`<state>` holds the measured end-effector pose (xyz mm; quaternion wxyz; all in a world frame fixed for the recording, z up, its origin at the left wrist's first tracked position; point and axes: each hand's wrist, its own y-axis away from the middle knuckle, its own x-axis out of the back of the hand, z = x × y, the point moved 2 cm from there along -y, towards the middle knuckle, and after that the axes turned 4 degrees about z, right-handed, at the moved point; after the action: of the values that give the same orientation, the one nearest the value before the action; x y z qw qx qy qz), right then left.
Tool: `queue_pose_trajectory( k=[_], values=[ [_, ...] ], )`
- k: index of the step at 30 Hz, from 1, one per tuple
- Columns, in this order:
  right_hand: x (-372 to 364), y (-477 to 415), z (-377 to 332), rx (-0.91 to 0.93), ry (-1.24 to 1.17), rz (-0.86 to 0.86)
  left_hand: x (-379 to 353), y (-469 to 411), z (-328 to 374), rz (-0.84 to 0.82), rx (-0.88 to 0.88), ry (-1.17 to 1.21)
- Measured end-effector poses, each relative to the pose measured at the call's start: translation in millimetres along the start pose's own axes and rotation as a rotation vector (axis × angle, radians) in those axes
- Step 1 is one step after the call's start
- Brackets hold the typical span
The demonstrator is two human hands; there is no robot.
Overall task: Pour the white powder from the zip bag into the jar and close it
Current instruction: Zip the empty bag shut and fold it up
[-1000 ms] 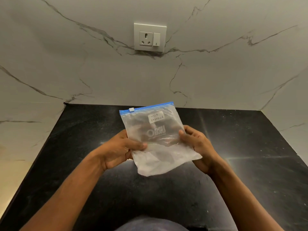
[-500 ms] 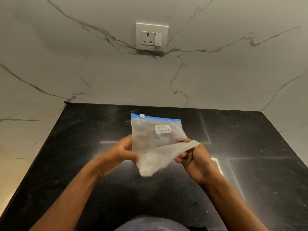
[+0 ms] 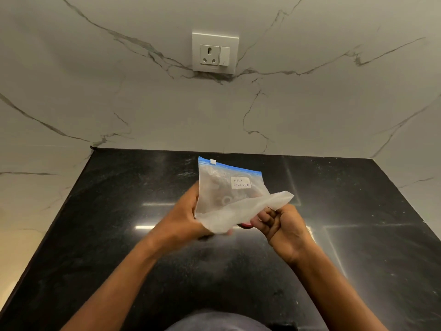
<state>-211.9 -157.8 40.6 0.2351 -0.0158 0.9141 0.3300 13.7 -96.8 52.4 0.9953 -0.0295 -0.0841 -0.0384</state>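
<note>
A clear zip bag [image 3: 222,194] with a blue zip strip and a white slider hangs above the black counter. A white label on it reads "milk powder". White powder fills its lower part, which is folded up toward the right. My left hand [image 3: 183,216] grips the bag's left edge and bottom. My right hand [image 3: 279,225] is closed on the folded lower right corner. The bag's top is shut. No jar is in view.
The black stone counter [image 3: 119,235] runs to a white marble wall at the back and on both sides. A white socket with a switch [image 3: 214,53] sits on the back wall above the bag.
The bag has turned from flat and facing me to upright, zip strip now tilted down to the right. My right hand has folded the lower corner upward and closed into a fist on it.
</note>
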Motion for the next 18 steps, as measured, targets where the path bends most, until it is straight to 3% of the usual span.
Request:
queue_pose_trajectory(
  k=[3, 7, 10, 15, 18],
  values=[
    [-2, -1, 1, 0.033, 0.069, 0.000, -9, -11, 2, 0.240, -0.001, 0.259],
    [-6, 4, 1, 0.090, 0.080, -0.102, -12, -17, -3, 0.446, 0.084, 0.410],
    [2, 4, 3, 0.176, -0.003, -0.212, -17, -17, -2, 0.465, 0.134, 0.528],
    [-12, 6, 37, 0.203, 0.154, -0.320, -29, -12, -9, 0.441, 0.194, 0.647],
    [-34, 5, 37, 0.181, -0.036, -0.422, -39, -9, -14, 0.410, 0.227, 0.660]
  ],
)
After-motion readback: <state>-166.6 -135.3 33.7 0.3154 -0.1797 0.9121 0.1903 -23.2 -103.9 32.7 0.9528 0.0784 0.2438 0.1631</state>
